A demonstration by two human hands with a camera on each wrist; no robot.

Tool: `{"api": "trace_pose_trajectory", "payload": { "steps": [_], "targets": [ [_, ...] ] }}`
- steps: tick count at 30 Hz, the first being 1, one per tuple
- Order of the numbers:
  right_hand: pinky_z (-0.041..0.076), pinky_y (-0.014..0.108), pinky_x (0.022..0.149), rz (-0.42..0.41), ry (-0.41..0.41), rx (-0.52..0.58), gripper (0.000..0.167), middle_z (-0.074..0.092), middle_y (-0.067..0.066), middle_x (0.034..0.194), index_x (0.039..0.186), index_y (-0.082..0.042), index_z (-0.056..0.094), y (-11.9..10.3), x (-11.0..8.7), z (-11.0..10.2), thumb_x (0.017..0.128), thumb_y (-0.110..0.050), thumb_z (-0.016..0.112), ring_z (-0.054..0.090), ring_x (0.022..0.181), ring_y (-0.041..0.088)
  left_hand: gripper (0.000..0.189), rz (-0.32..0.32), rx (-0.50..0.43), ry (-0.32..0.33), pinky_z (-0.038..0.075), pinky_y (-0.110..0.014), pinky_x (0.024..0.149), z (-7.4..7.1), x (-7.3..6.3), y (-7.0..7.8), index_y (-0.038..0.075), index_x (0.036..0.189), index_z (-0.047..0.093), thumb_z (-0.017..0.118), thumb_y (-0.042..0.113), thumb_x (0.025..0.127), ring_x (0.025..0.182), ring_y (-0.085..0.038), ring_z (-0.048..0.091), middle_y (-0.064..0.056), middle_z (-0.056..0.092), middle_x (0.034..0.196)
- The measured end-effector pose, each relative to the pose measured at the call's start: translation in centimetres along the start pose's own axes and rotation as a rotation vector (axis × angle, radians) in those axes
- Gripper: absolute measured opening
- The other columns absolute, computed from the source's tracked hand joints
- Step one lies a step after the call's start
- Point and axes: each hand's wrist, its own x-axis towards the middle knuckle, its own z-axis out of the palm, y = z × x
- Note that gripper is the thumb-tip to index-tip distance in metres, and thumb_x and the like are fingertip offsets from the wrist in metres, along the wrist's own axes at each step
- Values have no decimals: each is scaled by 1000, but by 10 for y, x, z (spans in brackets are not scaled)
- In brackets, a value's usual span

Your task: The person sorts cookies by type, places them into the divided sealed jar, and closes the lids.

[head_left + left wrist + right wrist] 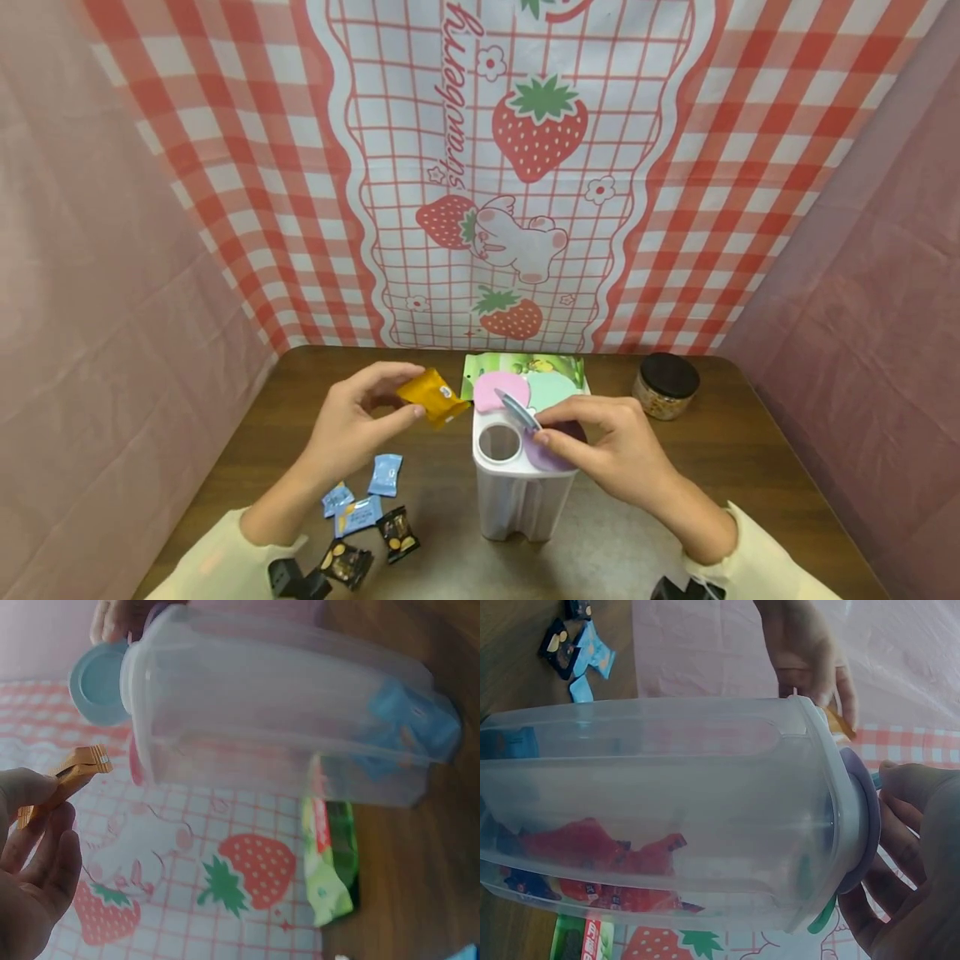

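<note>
A tall translucent container stands upright on the table, its white top carrying pink, mint green and purple lids. A blue lid is tilted up beside a round opening, pinched by my right hand. My left hand holds an orange-yellow wrapped snack packet between thumb and fingers, left of the opening and above the top. Inside the container, blue packets show in the left wrist view, and red packets in the right wrist view.
Left of the container lie several blue packets and black packets. A green bag is behind the container. At the back right stands a jar with a black lid. A checked strawberry cloth hangs behind the table.
</note>
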Motion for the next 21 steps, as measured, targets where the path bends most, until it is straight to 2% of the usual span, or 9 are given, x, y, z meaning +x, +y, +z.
{"api": "trace_pose_trajectory", "payload": {
  "steps": [5,11,17,21],
  "targets": [
    [55,20,74,0,3,-9,21,78,-9,93,100,-20,80,1,0,0,84,-7,85,72,83,6,39,7,-70,-16,61,-29,79,13,9,8,10,123,70,79,-2,87,98,-15,72,-8,73,119],
    [55,20,75,6,4,-8,22,78,-9,94,101,-20,80,1,-1,0,83,-7,85,71,82,6,38,5,-132,-68,61,-33,80,27,12,15,9,123,69,78,-1,88,98,-18,72,-9,74,117],
    [56,22,74,12,-2,-4,22,78,-8,95,102,-20,80,0,0,-1,84,-8,84,71,84,7,34,-3,-117,-96,61,-33,79,37,11,17,11,119,72,79,1,88,93,-17,73,-7,76,114],
    [56,22,75,12,-4,1,22,78,-8,95,102,-19,80,1,0,-1,84,-7,84,72,84,7,32,43,-73,-131,61,-32,78,42,10,16,12,117,74,79,0,87,93,-15,72,-4,75,113]
  ]
}}
